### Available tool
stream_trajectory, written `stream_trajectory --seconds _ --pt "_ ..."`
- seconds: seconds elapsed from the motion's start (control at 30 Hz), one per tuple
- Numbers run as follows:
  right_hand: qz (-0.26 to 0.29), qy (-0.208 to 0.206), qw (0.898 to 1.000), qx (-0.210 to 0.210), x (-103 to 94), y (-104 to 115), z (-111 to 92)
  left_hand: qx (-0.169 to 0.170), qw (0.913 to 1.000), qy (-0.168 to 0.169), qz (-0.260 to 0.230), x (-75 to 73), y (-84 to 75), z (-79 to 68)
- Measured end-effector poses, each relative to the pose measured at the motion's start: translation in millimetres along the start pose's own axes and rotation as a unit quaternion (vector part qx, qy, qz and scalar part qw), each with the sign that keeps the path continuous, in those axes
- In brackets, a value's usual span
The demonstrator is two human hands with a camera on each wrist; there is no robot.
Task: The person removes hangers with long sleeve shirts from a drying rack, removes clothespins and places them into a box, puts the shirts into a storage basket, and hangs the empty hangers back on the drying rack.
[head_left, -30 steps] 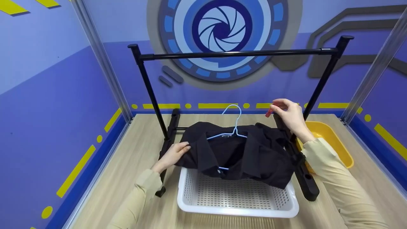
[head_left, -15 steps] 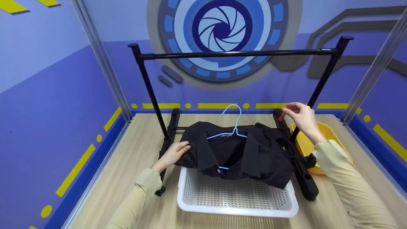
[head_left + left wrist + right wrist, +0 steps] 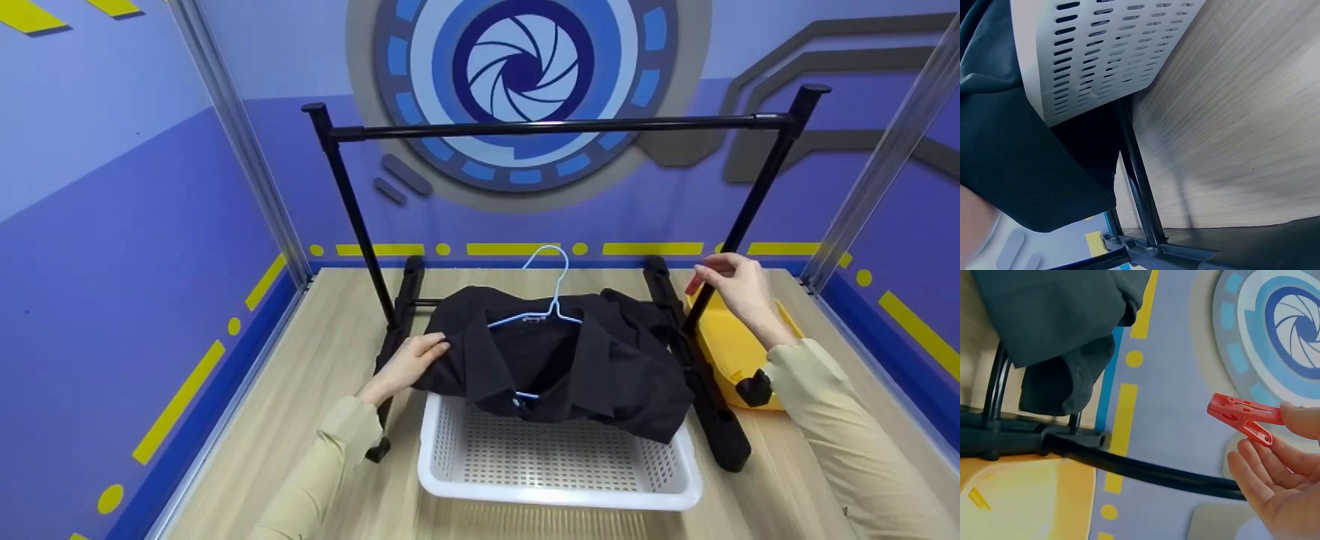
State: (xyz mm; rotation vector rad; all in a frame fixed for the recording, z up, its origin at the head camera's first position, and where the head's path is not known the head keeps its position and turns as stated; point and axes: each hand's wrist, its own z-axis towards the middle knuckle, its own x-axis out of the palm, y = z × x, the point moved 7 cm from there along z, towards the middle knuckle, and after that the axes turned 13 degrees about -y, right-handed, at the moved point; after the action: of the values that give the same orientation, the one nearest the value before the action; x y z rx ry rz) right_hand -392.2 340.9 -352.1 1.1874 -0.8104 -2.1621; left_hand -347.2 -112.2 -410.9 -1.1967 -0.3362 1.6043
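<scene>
I read the right hand (image 3: 739,289) as pinching a red clothespin (image 3: 1244,417): thumb on one lever, fingers at the other, levers spread. The pin is beside the right upright of the black rack (image 3: 562,127). The left hand (image 3: 405,364) grips the left shoulder of a black shirt (image 3: 634,379), thumb on top; I cannot make out its fingers beneath the cloth.

The left wrist view cuts that hand off at the edge. In the head view, fingers cover part of the pin. The shirt conceals the far part of the white basket (image 3: 559,495) and most of the blue hanger (image 3: 560,285), whose hook stands free below the crossbar. The right upright and right sleeve (image 3: 840,420) partly block the yellow tray (image 3: 735,345).
</scene>
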Motion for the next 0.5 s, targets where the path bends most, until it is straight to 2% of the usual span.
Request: stream_trajectory --seconds 0.27,0.5 --pt "-0.016 0.024 0.999 0.028 -0.5 -24.0 -0.9 -0.006 1.0 0.001 -0.006 1.0 1.7 -0.1" --pt "-0.027 0.033 0.999 0.025 -4.6 -40.9 -4.2 -0.007 0.9999 0.004 -0.008 0.9 1.9 -0.8"
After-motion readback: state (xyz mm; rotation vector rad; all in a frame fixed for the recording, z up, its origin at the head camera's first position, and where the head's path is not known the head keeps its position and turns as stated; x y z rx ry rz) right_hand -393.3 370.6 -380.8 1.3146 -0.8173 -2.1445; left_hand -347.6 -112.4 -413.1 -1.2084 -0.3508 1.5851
